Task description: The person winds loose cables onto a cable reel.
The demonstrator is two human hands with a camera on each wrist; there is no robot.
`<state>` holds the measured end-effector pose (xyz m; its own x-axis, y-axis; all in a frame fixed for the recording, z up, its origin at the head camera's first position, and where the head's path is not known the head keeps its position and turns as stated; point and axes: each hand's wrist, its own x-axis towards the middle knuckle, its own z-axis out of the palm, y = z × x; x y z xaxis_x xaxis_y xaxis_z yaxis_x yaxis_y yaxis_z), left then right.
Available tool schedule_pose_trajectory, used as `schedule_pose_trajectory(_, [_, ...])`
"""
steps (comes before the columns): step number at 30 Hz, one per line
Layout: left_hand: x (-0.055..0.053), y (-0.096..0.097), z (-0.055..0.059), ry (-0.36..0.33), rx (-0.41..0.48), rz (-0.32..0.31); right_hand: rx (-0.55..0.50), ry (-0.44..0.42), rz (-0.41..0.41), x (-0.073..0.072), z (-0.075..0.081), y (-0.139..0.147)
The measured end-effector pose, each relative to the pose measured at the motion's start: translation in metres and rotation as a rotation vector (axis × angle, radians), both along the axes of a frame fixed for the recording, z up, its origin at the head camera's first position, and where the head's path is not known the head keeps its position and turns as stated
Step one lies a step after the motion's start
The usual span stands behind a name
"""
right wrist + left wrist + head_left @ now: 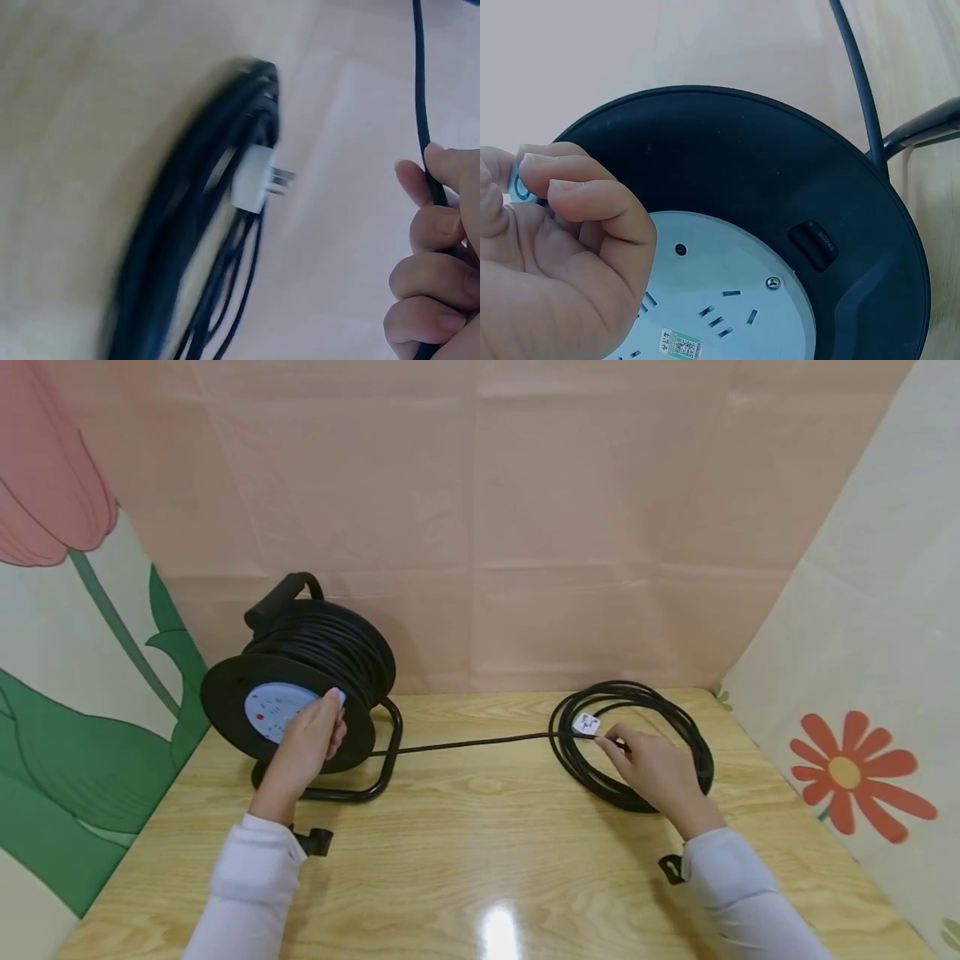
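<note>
On the left of the table stands a black cable reel [225, 697] with a pale blue socket plate [276, 703] on its face. My left hand [307, 739] grips the reel's small light blue crank knob [517, 187], fingers curled round it. A black cable [480, 743] runs from the bottom of the reel across to my right hand [660, 768], which holds it with curled fingers and thumb. Under and around the right hand lies a loose coil of black cable [697, 752]. A white plug [253, 180] with metal pins rests at the coil.
The reel has a tubular black stand [352, 795] and a carrying handle [273, 602] on top. Behind the wooden table [465, 843] hangs a pink backdrop [480, 527]. Flower-printed panels [885, 660] flank both sides. Dark straps [315, 842] hang near the sleeves.
</note>
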<state>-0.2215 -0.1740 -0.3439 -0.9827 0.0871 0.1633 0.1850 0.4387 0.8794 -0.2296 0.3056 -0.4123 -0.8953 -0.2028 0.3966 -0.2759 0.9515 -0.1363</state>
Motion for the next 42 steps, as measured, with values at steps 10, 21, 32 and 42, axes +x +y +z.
schedule_pose_trajectory(10, [0.003, 0.002, 0.001, 0.015, 0.003, -0.007, 0.008, 0.101, -0.040, -0.002, 0.010, 0.008])
schedule_pose_trajectory(21, [0.002, 0.006, -0.011, -0.043, 0.019, -0.047, 0.024, 0.135, -0.021, 0.001, 0.006, -0.001])
schedule_pose_trajectory(32, [0.001, 0.010, -0.034, -0.138, 0.056, -0.104, 0.019, 0.198, 0.031, -0.006, 0.009, -0.012])
schedule_pose_trajectory(42, [0.001, 0.011, -0.055, -0.193, 0.007, -0.075, 0.016, 0.283, 0.105, -0.010, 0.006, -0.022])
